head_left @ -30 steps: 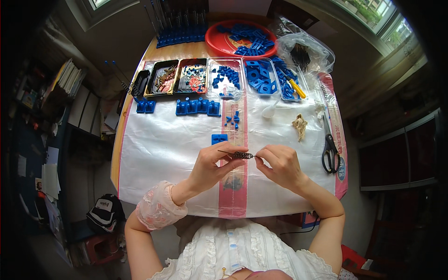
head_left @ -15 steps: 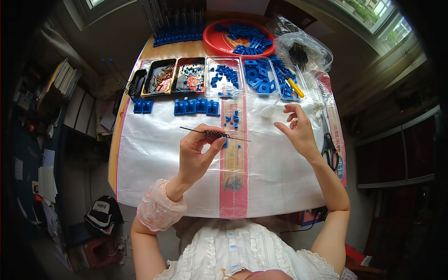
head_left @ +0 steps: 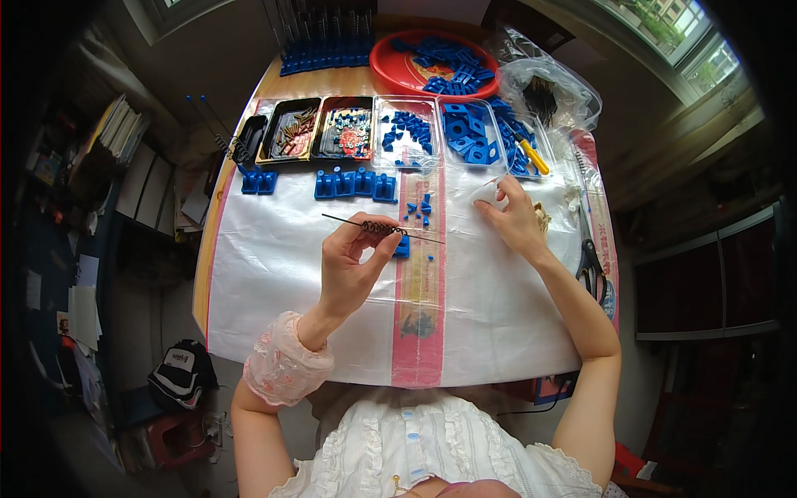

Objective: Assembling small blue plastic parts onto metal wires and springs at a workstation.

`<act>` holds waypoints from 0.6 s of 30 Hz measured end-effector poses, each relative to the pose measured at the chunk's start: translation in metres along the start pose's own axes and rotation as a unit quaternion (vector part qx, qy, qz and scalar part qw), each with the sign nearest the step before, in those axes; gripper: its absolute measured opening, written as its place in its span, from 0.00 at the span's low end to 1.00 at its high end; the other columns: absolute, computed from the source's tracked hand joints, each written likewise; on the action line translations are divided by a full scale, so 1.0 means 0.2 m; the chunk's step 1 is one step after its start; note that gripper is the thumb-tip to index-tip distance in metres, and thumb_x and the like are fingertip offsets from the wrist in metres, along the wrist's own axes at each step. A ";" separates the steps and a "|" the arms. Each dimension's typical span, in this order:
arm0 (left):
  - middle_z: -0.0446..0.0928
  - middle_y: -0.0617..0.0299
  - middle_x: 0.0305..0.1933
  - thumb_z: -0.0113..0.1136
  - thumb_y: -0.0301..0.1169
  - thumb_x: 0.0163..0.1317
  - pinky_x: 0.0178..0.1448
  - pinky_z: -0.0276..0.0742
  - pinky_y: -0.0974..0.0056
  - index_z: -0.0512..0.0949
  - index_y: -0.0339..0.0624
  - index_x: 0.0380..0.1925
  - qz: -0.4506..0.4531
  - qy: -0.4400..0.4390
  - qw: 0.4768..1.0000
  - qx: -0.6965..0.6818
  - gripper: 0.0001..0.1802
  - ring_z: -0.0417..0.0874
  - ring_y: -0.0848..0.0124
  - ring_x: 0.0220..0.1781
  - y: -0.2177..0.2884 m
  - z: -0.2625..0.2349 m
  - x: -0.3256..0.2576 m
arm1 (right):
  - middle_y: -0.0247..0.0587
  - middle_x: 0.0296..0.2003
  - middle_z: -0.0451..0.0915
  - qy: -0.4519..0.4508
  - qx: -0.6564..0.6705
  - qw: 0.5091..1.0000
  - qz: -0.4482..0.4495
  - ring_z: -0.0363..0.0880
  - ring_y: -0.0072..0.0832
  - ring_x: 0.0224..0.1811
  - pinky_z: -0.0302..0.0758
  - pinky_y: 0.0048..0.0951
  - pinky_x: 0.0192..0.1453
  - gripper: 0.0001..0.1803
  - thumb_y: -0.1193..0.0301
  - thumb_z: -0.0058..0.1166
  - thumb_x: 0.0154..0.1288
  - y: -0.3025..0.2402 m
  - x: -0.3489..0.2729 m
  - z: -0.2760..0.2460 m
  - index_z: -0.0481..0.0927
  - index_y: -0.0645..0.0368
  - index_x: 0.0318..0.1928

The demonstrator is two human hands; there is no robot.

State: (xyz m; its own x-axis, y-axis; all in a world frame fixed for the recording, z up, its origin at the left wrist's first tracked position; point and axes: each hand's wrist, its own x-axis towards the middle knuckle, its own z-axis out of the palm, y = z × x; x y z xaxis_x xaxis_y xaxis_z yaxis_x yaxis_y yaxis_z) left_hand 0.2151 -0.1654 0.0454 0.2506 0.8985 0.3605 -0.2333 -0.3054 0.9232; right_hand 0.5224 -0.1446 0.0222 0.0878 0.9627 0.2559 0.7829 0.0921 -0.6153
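**Dark coiled metal spring (head_left: 382, 227) in our left hand (head_left: 353, 257), small white plastic bottle (head_left: 486, 194) at our right hand (head_left: 516, 217)**

Ahead of our left hand stand glossy blue plastic brackets (head_left: 354, 184). Our left thumb and fingers pinch the spring, a thin dark rod (head_left: 336, 218) running through it; its long axis lies crosswise, right end dipping toward us. A blue plastic block (head_left: 402, 247) shows just below that pinch, and small blue plastic wedges (head_left: 426, 209) lie between our hands. The bottle sits well right of the spring, our right hand nearer; we cannot tell whether those fingers grip it. Black-handled scissors (head_left: 590, 257) lie to their right. White woven sheeting (head_left: 490, 332) stretches from both hands to the near edge.
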 end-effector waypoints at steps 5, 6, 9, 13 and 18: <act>0.83 0.63 0.41 0.65 0.22 0.69 0.47 0.81 0.74 0.81 0.33 0.47 -0.009 0.012 1.000 -0.008 0.08 0.83 0.80 0.41 -0.01 0.00 0.00 | 0.41 0.49 0.82 -0.013 0.165 0.986 0.009 0.83 0.29 0.43 0.78 0.27 0.45 0.14 0.72 0.66 0.66 -0.09 -0.05 -0.12 0.73 0.65 0.39; 0.83 0.63 0.41 0.65 0.22 0.69 0.47 0.80 0.74 0.81 0.33 0.47 -0.010 0.011 1.000 -0.008 0.08 0.83 0.80 0.41 -0.02 -0.01 0.00 | 0.43 0.51 0.82 -0.027 0.216 0.976 0.027 0.84 0.29 0.45 0.79 0.27 0.46 0.12 0.74 0.65 0.68 -0.11 -0.07 -0.16 0.73 0.65 0.40; 0.83 0.63 0.41 0.64 0.22 0.69 0.47 0.80 0.74 0.81 0.34 0.47 -0.014 0.008 1.000 -0.011 0.08 0.83 0.80 0.42 -0.02 0.00 -0.01 | 0.49 0.49 0.84 -0.051 0.344 0.936 0.061 0.85 0.26 0.46 0.81 0.26 0.49 0.08 0.79 0.59 0.71 -0.16 -0.20 -0.30 0.74 0.65 0.46; 0.82 0.63 0.42 0.63 0.22 0.70 0.48 0.79 0.75 0.80 0.34 0.47 -0.027 0.008 1.000 -0.011 0.08 0.83 0.81 0.42 -0.01 0.01 -0.01 | 0.42 0.39 0.86 -0.045 0.350 0.932 0.079 0.82 0.21 0.39 0.79 0.24 0.46 0.08 0.75 0.60 0.73 -0.11 -0.31 -0.41 0.76 0.60 0.49; 0.80 0.66 0.40 0.62 0.23 0.71 0.49 0.77 0.75 0.79 0.35 0.47 -0.056 0.018 0.998 -0.027 0.07 0.81 0.82 0.42 -0.04 0.00 -0.01 | 0.36 0.36 0.80 -0.004 0.564 0.818 0.114 0.68 0.17 0.30 0.67 0.22 0.36 0.14 0.61 0.55 0.79 0.06 -0.35 -0.39 0.77 0.58 0.52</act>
State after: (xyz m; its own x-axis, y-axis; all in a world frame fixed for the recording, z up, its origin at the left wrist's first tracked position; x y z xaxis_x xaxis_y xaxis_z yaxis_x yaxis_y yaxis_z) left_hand 0.2159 -0.1644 0.0380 0.2438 0.9373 0.2490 -0.2556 -0.1856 0.9488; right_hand 0.5736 -0.2312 0.0543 0.1455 0.9887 0.0362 -0.3211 0.0818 -0.9435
